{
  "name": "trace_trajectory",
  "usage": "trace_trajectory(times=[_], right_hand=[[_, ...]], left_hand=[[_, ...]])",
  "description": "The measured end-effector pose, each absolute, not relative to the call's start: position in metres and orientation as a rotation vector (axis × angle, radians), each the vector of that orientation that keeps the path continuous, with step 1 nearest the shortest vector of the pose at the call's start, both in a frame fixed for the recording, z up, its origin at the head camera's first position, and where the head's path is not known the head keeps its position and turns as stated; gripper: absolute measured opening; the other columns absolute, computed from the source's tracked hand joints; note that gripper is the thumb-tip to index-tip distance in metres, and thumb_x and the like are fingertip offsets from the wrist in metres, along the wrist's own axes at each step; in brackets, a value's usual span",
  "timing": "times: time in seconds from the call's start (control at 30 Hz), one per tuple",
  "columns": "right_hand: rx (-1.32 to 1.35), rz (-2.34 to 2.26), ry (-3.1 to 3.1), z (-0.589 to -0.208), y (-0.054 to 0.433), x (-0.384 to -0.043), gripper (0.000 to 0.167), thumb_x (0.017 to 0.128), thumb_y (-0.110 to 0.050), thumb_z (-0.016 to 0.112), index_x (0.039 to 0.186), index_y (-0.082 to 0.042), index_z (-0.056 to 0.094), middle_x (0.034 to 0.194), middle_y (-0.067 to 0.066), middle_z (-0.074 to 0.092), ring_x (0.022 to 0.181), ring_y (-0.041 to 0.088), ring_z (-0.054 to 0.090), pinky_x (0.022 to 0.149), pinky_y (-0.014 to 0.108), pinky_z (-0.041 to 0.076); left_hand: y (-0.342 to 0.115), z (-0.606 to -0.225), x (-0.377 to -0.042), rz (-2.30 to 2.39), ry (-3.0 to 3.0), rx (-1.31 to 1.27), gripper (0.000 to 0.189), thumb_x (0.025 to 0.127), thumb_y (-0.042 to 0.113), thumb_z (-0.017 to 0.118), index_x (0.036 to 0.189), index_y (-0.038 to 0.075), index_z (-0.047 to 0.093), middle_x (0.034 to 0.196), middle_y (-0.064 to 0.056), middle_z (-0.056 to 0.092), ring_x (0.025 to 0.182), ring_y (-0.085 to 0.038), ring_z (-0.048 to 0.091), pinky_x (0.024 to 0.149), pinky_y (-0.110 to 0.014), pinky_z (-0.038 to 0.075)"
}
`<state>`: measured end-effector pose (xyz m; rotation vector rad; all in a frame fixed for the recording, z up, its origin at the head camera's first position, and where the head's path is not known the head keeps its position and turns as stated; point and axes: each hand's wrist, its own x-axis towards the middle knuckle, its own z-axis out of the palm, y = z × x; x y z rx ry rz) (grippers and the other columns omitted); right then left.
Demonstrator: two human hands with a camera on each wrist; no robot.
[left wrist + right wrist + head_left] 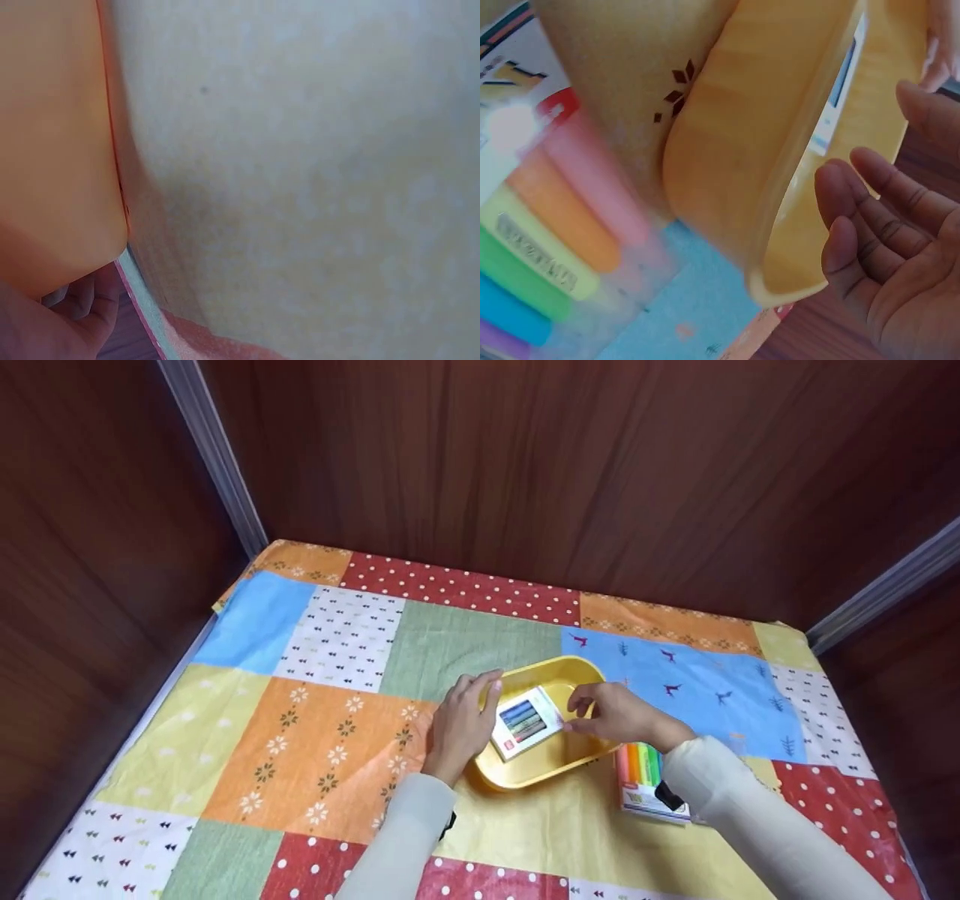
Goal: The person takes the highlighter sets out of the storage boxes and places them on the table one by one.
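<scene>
A yellow oval plastic tub [501, 787] stands on the patterned cloth. Inside it lies a small white box [525, 723] whose dark panel shows a row of coloured sticks, tilted against the tub's left side. My left hand [463, 725] holds the tub by its left rim; in the left wrist view its curled fingers [97, 304] show only partly past the tub wall. Over the tub's right part hovers my right hand [619, 711], fingers loosely bent and holding nothing, its fingertips close to the box's right edge. The right wrist view shows those fingers [900, 187] apart above the rim.
A pack of highlighters [651, 780] in several colours lies right of the tub, partly under my right forearm. A patchwork-print cloth [330, 750] covers the table. Dark wood-look panels [480, 472] enclose its back and sides.
</scene>
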<state>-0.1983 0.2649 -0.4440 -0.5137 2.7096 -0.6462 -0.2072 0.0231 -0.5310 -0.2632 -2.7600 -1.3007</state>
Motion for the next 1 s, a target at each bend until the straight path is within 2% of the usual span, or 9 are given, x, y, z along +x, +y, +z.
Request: trace_trajectory(times=[0.13, 0.33, 0.47, 0.7, 0.83, 1.0], right_hand=[[-0.524, -0.639, 2.686, -0.447, 0.251, -0.207, 0.023, 0.091, -0.021, 0.075, 0.104, -0.002, 0.071, 0.099, 0.01, 0.073, 0.091, 0.023, 0.064, 0.083, 0.038, 0.054], [-0.617, -0.621, 2.697, -0.452, 0.233, -0.224, 0.021, 0.09, -0.018, 0.076, 0.103, -0.002, 0.07, 0.095, 0.009, 0.073, 0.082, 0.016, 0.063, 0.076, 0.033, 0.053], [-0.662, -0.575, 2.669, -0.454, 0.221, -0.233, 0.023, 0.09, -0.019, 0.076, 0.105, -0.003, 0.071, 0.099, 0.01, 0.073, 0.084, 0.016, 0.063, 0.078, 0.036, 0.054], [-0.733, -0.53, 2.584, -0.459, 0.203, -0.246, 0.026, 0.091, -0.017, 0.075, 0.111, -0.002, 0.07, 0.106, 0.013, 0.071, 0.094, 0.026, 0.066, 0.086, 0.041, 0.056], [-0.744, -0.487, 2.556, -0.46, 0.196, -0.251, 0.033, 0.09, -0.018, 0.076, 0.119, -0.005, 0.069, 0.113, 0.013, 0.072, 0.104, 0.029, 0.067, 0.093, 0.045, 0.056], [-0.773, -0.423, 2.514, -0.461, 0.191, -0.257, 0.043, 0.089, -0.015, 0.077, 0.13, -0.006, 0.065, 0.123, 0.013, 0.071, 0.112, 0.029, 0.068, 0.097, 0.045, 0.056]], left_hand=[[0.023, -0.53, -0.207, -1.296, -2.779, -0.247, 0.044, 0.107, 0.051, 0.036, 0.141, 0.034, 0.058, 0.121, -0.002, 0.064, 0.105, -0.021, 0.063, 0.084, -0.04, 0.051], [0.023, -0.53, -0.209, -1.29, -2.774, -0.26, 0.045, 0.107, 0.052, 0.035, 0.142, 0.034, 0.057, 0.12, -0.002, 0.064, 0.108, -0.022, 0.063, 0.087, -0.042, 0.052], [0.023, -0.53, -0.209, -1.296, -2.782, -0.243, 0.044, 0.107, 0.052, 0.035, 0.142, 0.035, 0.057, 0.121, -0.001, 0.063, 0.109, -0.022, 0.063, 0.089, -0.042, 0.052], [0.024, -0.53, -0.209, -1.284, -2.792, -0.213, 0.044, 0.107, 0.053, 0.035, 0.141, 0.036, 0.057, 0.121, 0.0, 0.063, 0.109, -0.02, 0.064, 0.089, -0.041, 0.052], [0.023, -0.53, -0.209, -1.279, -2.766, -0.252, 0.044, 0.107, 0.052, 0.036, 0.14, 0.035, 0.058, 0.12, 0.0, 0.064, 0.109, -0.021, 0.064, 0.088, -0.042, 0.052], [0.021, -0.531, -0.208, -1.27, -2.751, -0.272, 0.043, 0.107, 0.051, 0.036, 0.14, 0.036, 0.059, 0.119, 0.0, 0.064, 0.108, -0.021, 0.064, 0.087, -0.043, 0.053]])
